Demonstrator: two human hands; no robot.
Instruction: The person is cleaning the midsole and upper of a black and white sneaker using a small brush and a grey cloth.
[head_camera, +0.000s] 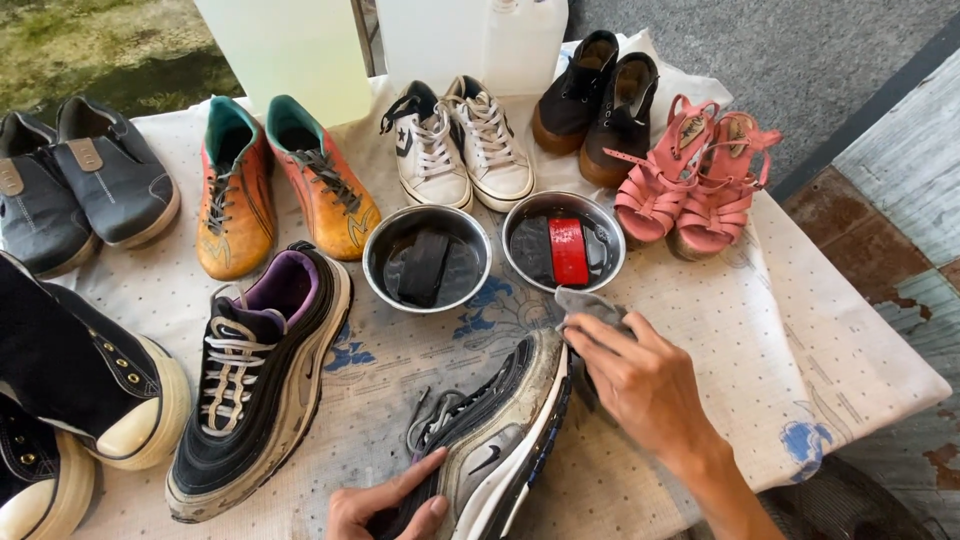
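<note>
Head view shows our left hand at the bottom of the frame, fingers pressed on the laces side of a dirty black and grey sneaker, which lies on its side on the printed cloth in the lower middle. Our right hand is closed on a grey rag and pushes it against the pale rubber sole. We judge the sneaker light but bulky, with soft mesh upper and stiff sole, so the laced top gives a good hold. The rag looks wet and limp. Above it stand 2 round steel bowls of dark water, 1 with a red brush. The matching sneaker stands to the left.
</note>
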